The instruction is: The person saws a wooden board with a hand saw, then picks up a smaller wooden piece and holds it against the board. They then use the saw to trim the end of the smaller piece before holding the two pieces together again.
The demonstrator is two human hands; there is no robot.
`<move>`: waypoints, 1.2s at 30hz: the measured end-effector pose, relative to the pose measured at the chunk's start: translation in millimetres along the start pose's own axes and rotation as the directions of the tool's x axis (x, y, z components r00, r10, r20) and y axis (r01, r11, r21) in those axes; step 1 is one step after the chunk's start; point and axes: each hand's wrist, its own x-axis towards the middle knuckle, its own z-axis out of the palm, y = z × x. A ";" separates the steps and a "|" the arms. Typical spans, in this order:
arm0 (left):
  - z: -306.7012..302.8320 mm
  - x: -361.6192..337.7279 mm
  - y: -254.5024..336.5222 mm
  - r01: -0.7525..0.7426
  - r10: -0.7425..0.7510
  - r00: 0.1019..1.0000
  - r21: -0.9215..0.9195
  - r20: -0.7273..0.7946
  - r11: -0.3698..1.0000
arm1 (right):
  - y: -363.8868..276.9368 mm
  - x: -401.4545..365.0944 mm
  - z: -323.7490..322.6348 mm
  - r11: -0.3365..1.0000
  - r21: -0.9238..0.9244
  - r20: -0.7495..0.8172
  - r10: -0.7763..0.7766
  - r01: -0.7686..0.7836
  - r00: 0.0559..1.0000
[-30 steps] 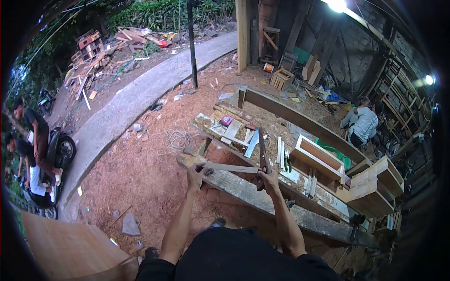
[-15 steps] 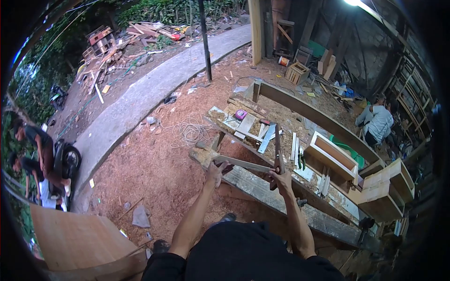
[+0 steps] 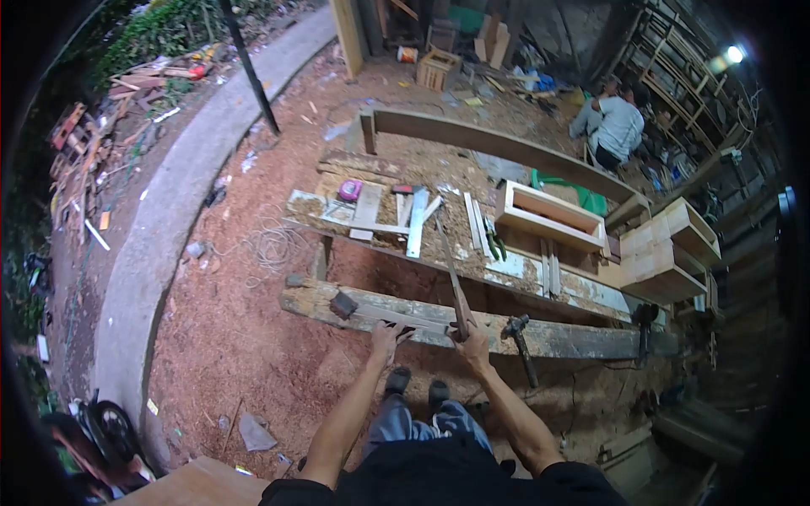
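Observation:
My right hand (image 3: 472, 344) is closed around the handle of a handsaw (image 3: 451, 270), whose blade points away from me over the gap between the beam and the bench. A thin wooden strip (image 3: 426, 322) lies along the thick weathered beam (image 3: 557, 336), and its right end meets my right hand. My left hand (image 3: 388, 339) grips the strip from the near side, fingers bent over its edge. Left of that hand, a dark block (image 3: 343, 305) sits on the beam. To the right of my right hand, a hammer (image 3: 521, 347) rests on the beam, handle hanging toward me.
Across the gap, the littered bench holds a pink tape measure (image 3: 349, 190), a metal ruler (image 3: 417, 221), pliers (image 3: 495, 243) and a wooden box frame (image 3: 553, 218). Box-like wooden pieces (image 3: 671, 253) stand right. A person (image 3: 616, 126) crouches at the back. Coiled cord (image 3: 277, 244) lies left.
The strip has come down along the beam between my hands. The saw has swung so its blade points farther ahead. My view has turned right and down.

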 end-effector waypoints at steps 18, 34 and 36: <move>-71.3 103.1 -104.4 0.162 -0.067 0.928 0.234 -0.367 0.959 | 37.2 -96.2 25.8 0.907 0.056 0.088 0.411 -0.417 0.907; -30.4 100.8 -64.6 0.003 0.125 0.992 0.998 0.005 -0.062 | 69.3 -110.8 53.0 0.889 0.118 0.065 0.438 -0.442 0.897; -33.5 112.3 -85.7 -0.137 0.351 0.910 0.959 0.221 -0.249 | 76.1 -118.3 56.4 0.878 0.129 0.068 0.456 -0.461 0.888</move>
